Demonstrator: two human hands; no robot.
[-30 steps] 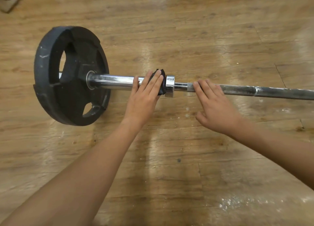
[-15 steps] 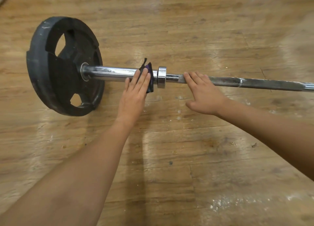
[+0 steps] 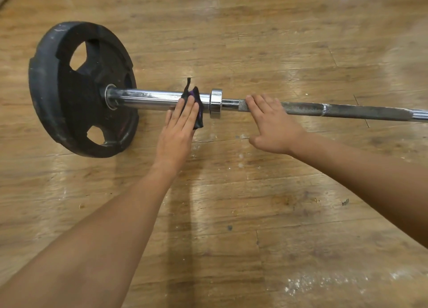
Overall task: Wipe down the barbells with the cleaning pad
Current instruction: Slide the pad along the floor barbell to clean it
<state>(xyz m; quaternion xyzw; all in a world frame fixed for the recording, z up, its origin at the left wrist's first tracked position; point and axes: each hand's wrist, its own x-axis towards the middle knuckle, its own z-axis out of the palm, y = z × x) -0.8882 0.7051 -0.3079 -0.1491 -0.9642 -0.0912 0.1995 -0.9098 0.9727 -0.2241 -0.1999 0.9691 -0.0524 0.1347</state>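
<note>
1. Well, the wooden floor [image 3: 278, 215] fills most of my view: glossy planks, scuffed, with pale dust specks near the bar.
2. The weight plate [image 3: 69, 99] stands on edge at the left. It is black and matte, with grip cut-outs and a chipped rim.
3. The barbell [image 3: 150, 98] lies across the floor and runs through that plate. Its sleeve is thick, smooth, bright chrome. Past the collar [image 3: 215, 103] the thinner shaft [image 3: 301, 108] is dull grey and knurled.
4. The right hand [image 3: 273, 124] lies flat on the shaft just beside the collar, fingers straight and together, gripping nothing. I judge it steadies the bar against rolling.
5. The left hand [image 3: 177, 131] has straight fingers pressing the pad against the sleeve.
6. The cleaning pad [image 3: 196, 95] is a small crumpled dark cloth with a purple patch. It is draped over the sleeve near the collar, one corner sticking up.
7. I read this as the sleeve wipe. The next move calls for firm sliding pressure toward the plate and a roll of the bar to reach the underside. I expect the knurling to drag on the cloth more than the chrome does.
</note>
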